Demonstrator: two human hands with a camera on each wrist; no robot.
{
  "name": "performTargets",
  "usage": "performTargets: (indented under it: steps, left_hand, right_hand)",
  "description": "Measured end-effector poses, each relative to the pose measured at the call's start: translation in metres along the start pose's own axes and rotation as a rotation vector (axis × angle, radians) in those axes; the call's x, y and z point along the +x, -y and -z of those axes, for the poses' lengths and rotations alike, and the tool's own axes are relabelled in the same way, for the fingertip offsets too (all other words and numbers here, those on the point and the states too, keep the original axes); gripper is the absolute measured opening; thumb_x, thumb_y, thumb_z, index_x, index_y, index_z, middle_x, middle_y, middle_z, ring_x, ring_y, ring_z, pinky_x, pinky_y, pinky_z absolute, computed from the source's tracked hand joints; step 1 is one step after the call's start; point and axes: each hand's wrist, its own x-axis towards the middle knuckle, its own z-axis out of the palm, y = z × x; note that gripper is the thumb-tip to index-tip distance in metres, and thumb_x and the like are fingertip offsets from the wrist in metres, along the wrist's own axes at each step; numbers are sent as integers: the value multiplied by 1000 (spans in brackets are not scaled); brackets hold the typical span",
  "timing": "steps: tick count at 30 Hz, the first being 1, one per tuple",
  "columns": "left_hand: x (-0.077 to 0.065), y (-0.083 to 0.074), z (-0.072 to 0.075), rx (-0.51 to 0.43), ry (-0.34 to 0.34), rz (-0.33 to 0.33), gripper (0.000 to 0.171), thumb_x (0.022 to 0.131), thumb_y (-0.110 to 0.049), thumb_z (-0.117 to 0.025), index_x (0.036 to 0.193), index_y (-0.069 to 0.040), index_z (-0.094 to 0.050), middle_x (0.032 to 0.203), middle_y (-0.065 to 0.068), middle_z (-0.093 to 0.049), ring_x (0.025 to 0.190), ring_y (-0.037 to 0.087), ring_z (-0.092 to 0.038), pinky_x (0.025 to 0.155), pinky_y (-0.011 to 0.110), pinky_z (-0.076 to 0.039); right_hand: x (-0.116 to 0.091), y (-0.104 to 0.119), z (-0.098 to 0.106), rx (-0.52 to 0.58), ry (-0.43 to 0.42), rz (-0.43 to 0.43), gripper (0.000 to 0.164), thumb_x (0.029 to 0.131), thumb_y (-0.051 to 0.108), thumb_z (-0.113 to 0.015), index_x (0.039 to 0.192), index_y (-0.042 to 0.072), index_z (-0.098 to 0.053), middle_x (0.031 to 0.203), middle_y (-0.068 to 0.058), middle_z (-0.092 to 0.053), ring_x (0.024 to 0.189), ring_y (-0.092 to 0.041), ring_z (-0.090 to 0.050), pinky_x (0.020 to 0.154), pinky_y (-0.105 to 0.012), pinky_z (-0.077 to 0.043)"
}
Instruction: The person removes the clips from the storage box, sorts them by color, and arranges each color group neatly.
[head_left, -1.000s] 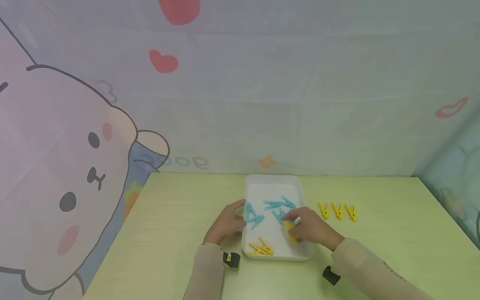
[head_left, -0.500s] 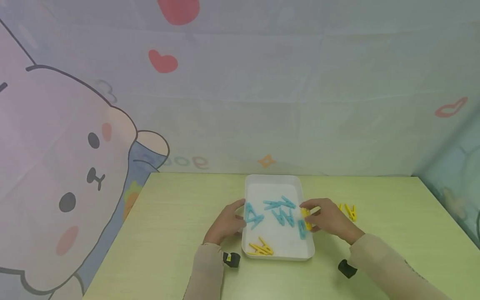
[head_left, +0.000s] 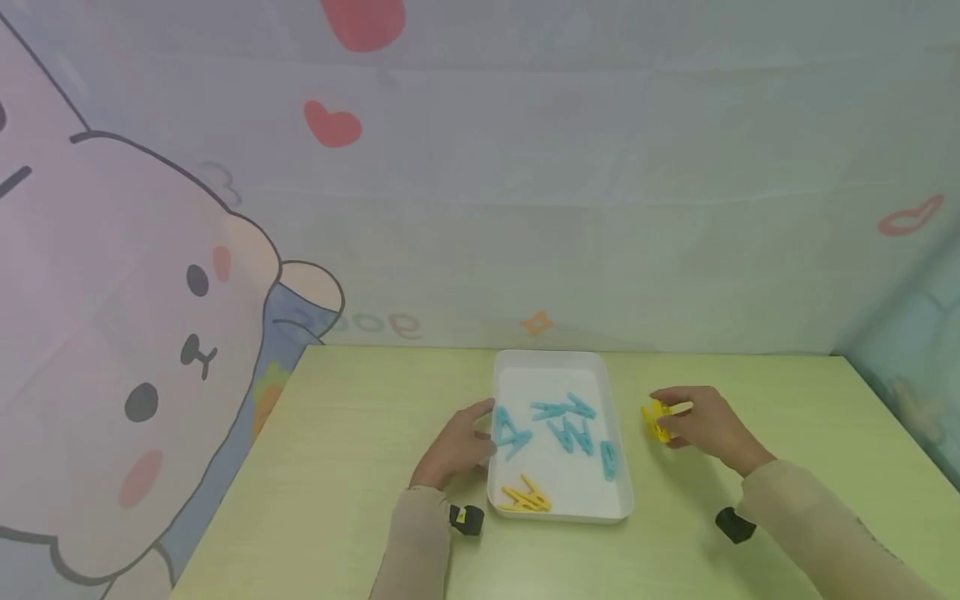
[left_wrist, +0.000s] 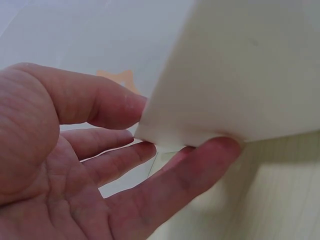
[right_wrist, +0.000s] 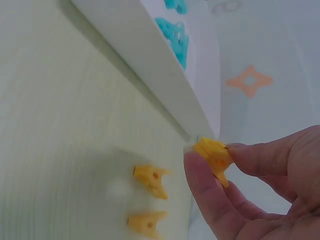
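My right hand [head_left: 708, 421] pinches a yellow clothespin [right_wrist: 212, 155] between thumb and fingertips, over the table just right of the white tray [head_left: 555, 358]. Beneath it, two more yellow clothespins, one of them the nearer clothespin [right_wrist: 150, 180], lie on the table in the right wrist view; from the head they are mostly hidden behind the hand. With its fingers extended, my left hand [head_left: 453, 450] touches the tray's left side; the left wrist view has its fingertips against the tray wall [left_wrist: 225, 75]. Blue clothespins [head_left: 573, 437] and some yellow clothespins [head_left: 525, 496] lie inside the tray.
The tray stands on a pale yellow-green table [head_left: 360, 467], near its back edge. Behind rises a cloth backdrop [head_left: 675, 250] printed with hearts and a cartoon animal. A black wrist device [head_left: 467, 520] sits below the left wrist.
My right hand has moved from inside the tray out to the right, over the yellow clothespins. A blue clothespin now lies by the tray's right wall. The left hand stays in place.
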Motion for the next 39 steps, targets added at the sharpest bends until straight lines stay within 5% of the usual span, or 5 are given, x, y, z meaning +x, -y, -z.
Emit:
performTargets:
  steps: [25,39]
  left_hand:
    - [1,2,1,-2,1,-9,74,71,4,-53,141,-10,-32,116,17,-56,88,24,-60,66,36,-48]
    - [3,1,-1,3,1,13,76,70,4,-51,142,-12,-31,110,15,-58,84,24,-59,62,36,-50]
  right_hand:
    - [-1,-44,50,-154,-90,-81,49,84,5,-55,128,-12,-40,128,-33,-37,97,-37,-55,67,-35,-52]
    - [1,-65,67,-262,-127,-192,49,82,4,-55,125,-14,-41,124,-38,-34,89,-35,-58,64,-34,-52]
